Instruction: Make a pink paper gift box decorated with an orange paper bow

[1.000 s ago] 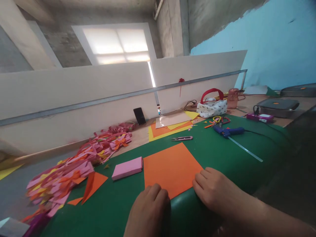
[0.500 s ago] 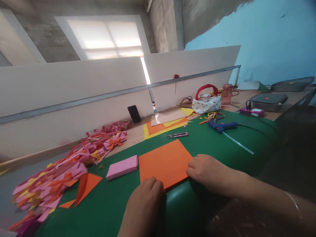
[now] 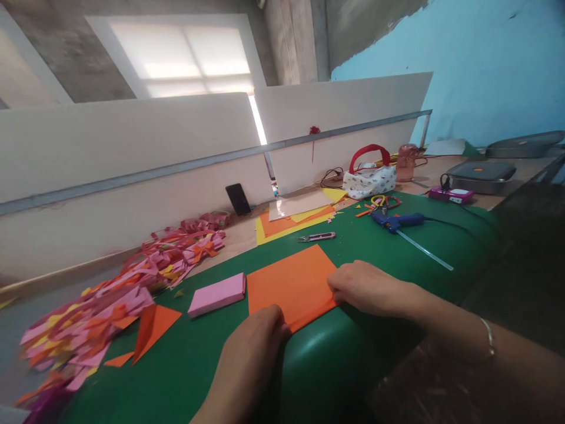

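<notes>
A square of orange paper point(image 3: 289, 282) lies on the green tabletop in front of me, its near edge slightly raised or folded over. My left hand point(image 3: 260, 333) is closed on the near left corner, with the fingertips partly hidden. At the near right corner my right hand point(image 3: 359, 285) pinches the paper's edge between thumb and fingers. Just left of the paper sits a flat pink block of paper point(image 3: 218, 296). Small pink-handled thread snips point(image 3: 316, 237) lie beyond the far edge.
Pink, orange and yellow paper pieces point(image 3: 132, 294) are heaped along the left. A dark phone point(image 3: 238, 199) leans on the white panel. Sheets point(image 3: 300, 207) lie at the back; a blue glue gun point(image 3: 399, 221), a white bag point(image 3: 371, 181) and a pink bottle point(image 3: 406, 163) stand right.
Both hands have shifted along the near edge of the orange paper, the right one a little inward. That edge now looks curled or folded. The view has tilted slightly.
</notes>
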Demonstrator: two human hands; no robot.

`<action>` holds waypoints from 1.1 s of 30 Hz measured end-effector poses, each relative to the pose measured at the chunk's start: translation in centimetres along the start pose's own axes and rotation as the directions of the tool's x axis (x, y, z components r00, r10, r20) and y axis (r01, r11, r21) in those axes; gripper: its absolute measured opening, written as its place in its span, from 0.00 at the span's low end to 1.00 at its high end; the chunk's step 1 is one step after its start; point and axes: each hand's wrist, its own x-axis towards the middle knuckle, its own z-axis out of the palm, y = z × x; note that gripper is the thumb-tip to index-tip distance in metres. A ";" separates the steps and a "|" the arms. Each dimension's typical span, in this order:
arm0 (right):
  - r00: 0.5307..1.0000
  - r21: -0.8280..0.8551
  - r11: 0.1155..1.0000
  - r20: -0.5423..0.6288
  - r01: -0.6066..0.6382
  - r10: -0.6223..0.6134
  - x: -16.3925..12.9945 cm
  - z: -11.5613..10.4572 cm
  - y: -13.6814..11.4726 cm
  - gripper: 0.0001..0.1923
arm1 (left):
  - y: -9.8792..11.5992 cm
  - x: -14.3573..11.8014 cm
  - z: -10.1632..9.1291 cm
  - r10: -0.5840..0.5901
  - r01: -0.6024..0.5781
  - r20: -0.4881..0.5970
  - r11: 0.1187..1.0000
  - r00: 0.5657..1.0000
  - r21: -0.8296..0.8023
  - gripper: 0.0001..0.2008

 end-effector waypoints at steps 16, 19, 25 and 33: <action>0.985 -0.099 0.992 -0.145 0.078 -0.092 -0.6 0.6 -1.6 0.04 | 0.1 -0.4 0.0 -0.017 0.018 -0.042 1.000 0.999 0.013 0.06; 0.956 -0.151 0.970 -0.197 0.189 -0.217 -1.1 1.7 -2.6 0.09 | 0.0 -0.2 0.2 -0.016 0.017 -0.062 1.000 0.998 0.015 0.06; 0.936 -0.242 0.960 -0.283 0.143 -0.211 -1.7 3.6 -3.4 0.18 | -0.1 0.0 0.1 -0.029 0.030 -0.048 1.000 0.998 0.002 0.06; 0.897 -0.236 0.970 -0.415 0.056 -0.153 -4.0 4.9 -2.3 0.15 | -0.3 -0.1 0.2 -0.045 0.045 -0.003 0.996 0.999 -0.075 0.06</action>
